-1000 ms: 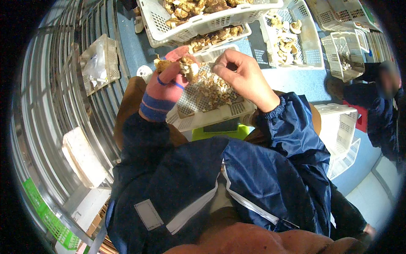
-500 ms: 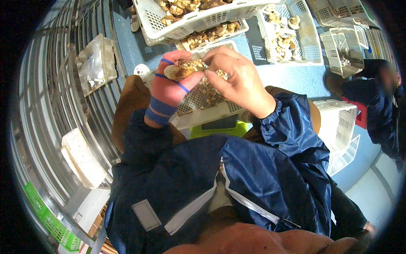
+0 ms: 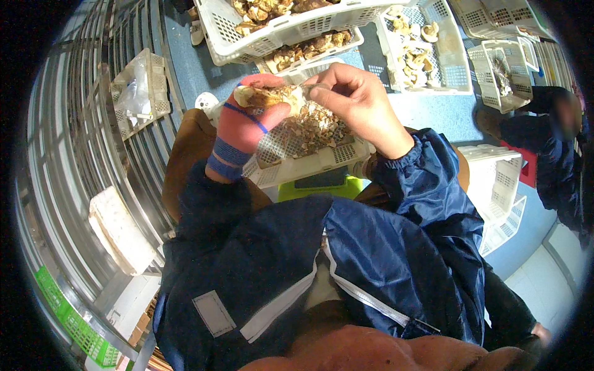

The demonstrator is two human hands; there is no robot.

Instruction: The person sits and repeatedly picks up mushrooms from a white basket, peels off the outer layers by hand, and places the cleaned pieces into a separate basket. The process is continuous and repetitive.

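A brown-and-cream mushroom point(image 3: 267, 99) lies on its side in my left hand point(image 3: 249, 123), which wears a pink glove with blue bands. The thumb and fingers close round it. My right hand point(image 3: 359, 102), bare, is at the mushroom's right end with thumb and forefinger pinched together. Something small and greyish shows at that pinch; I cannot make out what it is. Under both hands stands a white perforated crate point(image 3: 303, 172) with brown and pale scraps point(image 3: 318, 130) in it.
Ahead, a raised white crate point(image 3: 303, 31) holds brown mushrooms, above a lower tray point(image 3: 357, 40) of more. Paler cut pieces fill part of a crate point(image 3: 461, 86) at right. Metal racking point(image 3: 68, 142) runs along the left. A person point(image 3: 550, 133) is at far right.
My right hand has shifted slightly, its pinch now at the mushroom's right end. The mushroom has turned in my left hand. More of the scraps below shows.
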